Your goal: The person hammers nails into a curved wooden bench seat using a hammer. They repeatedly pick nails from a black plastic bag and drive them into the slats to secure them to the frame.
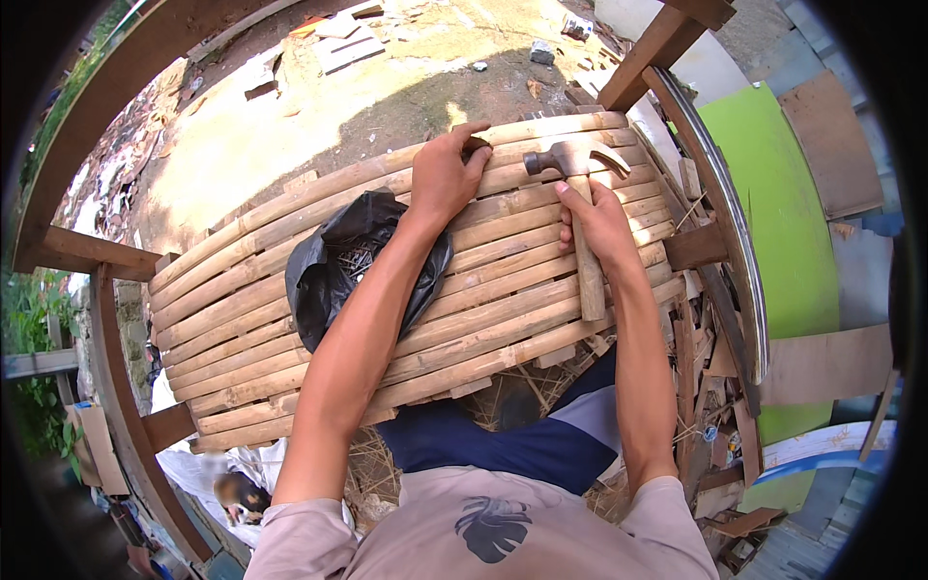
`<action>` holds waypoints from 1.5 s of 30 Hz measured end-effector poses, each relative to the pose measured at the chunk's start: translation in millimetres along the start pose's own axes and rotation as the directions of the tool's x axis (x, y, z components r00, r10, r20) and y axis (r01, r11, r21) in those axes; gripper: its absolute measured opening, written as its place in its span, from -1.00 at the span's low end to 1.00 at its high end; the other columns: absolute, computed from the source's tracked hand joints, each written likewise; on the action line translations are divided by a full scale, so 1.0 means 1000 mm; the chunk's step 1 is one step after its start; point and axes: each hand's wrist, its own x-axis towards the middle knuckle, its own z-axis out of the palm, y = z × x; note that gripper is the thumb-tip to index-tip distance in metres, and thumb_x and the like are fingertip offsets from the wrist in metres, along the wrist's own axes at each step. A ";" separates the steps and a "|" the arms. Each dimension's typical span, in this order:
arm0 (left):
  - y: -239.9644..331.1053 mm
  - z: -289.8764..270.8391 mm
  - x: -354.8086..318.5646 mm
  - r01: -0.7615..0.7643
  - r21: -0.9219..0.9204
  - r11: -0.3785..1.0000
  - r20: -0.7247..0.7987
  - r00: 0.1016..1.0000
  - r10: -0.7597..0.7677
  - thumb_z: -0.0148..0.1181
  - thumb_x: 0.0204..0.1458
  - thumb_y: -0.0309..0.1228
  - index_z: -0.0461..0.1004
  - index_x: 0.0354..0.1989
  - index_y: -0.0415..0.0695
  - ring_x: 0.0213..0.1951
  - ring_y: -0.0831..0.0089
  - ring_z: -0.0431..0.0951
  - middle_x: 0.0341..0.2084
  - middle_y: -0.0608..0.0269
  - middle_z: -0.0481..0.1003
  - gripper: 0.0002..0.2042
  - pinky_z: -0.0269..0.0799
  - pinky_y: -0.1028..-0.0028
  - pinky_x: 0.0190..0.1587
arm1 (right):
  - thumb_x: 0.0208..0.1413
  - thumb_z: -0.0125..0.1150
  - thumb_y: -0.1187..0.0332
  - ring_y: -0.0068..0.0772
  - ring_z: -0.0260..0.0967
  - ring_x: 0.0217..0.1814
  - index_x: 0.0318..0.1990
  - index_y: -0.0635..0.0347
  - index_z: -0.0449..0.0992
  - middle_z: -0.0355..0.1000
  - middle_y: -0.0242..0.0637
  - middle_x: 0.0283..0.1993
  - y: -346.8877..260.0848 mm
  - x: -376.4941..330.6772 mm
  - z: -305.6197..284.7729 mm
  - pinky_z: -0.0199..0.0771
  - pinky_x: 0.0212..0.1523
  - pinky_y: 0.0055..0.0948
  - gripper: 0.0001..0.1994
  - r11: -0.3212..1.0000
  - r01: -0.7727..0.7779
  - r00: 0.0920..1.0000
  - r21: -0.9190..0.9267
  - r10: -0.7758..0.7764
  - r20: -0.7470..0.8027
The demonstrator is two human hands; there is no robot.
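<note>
My right hand (599, 230) is wrapped round the wooden handle of a claw hammer (591, 285). Its steel head lies above the hand, with the face pointing left and the claw right. Near the far edge of a bamboo slat platform (522, 319), my left hand (448, 179) rests with curled fingers, thumb and forefinger close together. Whatever is between them, if anything, is too small or hidden to name. A black plastic bag (311, 290), its mouth spread, sits on the slats partly behind my left forearm. Loose nails (354, 259) show inside it.
Dark wooden posts and rails frame the platform, including a post (652, 60) at the far right. A green panel (773, 203) stands beyond the right side. Boards (350, 48) and rubble lie on the sunlit ground. A small animal (242, 495) is at the lower left.
</note>
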 end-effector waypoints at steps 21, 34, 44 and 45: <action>0.015 -0.006 -0.002 0.131 -0.054 0.990 0.038 0.991 -0.129 0.33 0.10 -0.41 0.34 0.26 -0.09 -0.23 0.43 0.69 -0.29 0.14 0.69 -0.47 0.53 0.46 -0.11 | 0.27 0.17 0.18 -0.51 0.37 -0.62 -0.19 0.28 0.39 0.36 -0.36 -0.53 0.007 0.049 0.019 0.44 -0.58 -0.44 -0.71 0.992 0.072 0.996 -0.105 -0.077 -0.046; 0.006 -0.002 -0.001 0.047 -0.079 0.996 -0.021 0.999 -0.049 0.33 0.04 -0.42 0.26 0.28 -0.05 -0.34 0.31 0.70 -0.36 0.14 0.68 -0.40 0.56 0.38 -0.25 | 0.24 0.15 0.26 -0.41 0.38 -0.70 -0.08 0.37 0.36 0.43 -0.23 -0.55 -0.006 0.039 0.017 0.44 -0.65 -0.33 -0.69 0.957 0.152 0.986 -0.248 -0.163 -0.024; 0.002 0.002 -0.005 -0.044 0.003 0.999 -0.049 0.998 0.044 0.32 0.03 -0.40 0.10 0.36 -0.06 -0.35 0.11 0.69 -0.39 0.11 0.67 -0.29 0.56 0.25 -0.29 | 0.20 0.16 0.21 0.24 0.51 -0.33 0.00 0.38 0.36 0.51 0.19 -0.41 -0.027 0.019 0.036 0.50 -0.27 0.00 -0.61 0.695 0.422 0.872 -0.582 -0.486 0.053; 0.002 0.003 -0.005 -0.059 0.010 0.998 -0.053 0.997 0.060 0.32 0.02 -0.40 0.09 0.36 -0.06 -0.35 0.10 0.68 -0.39 0.11 0.67 -0.28 0.56 0.24 -0.29 | 0.20 0.16 0.21 0.32 0.51 -0.27 0.00 0.39 0.36 0.50 0.23 -0.39 -0.031 0.017 0.038 0.49 -0.21 0.03 -0.61 0.699 0.404 0.884 -0.590 -0.464 0.055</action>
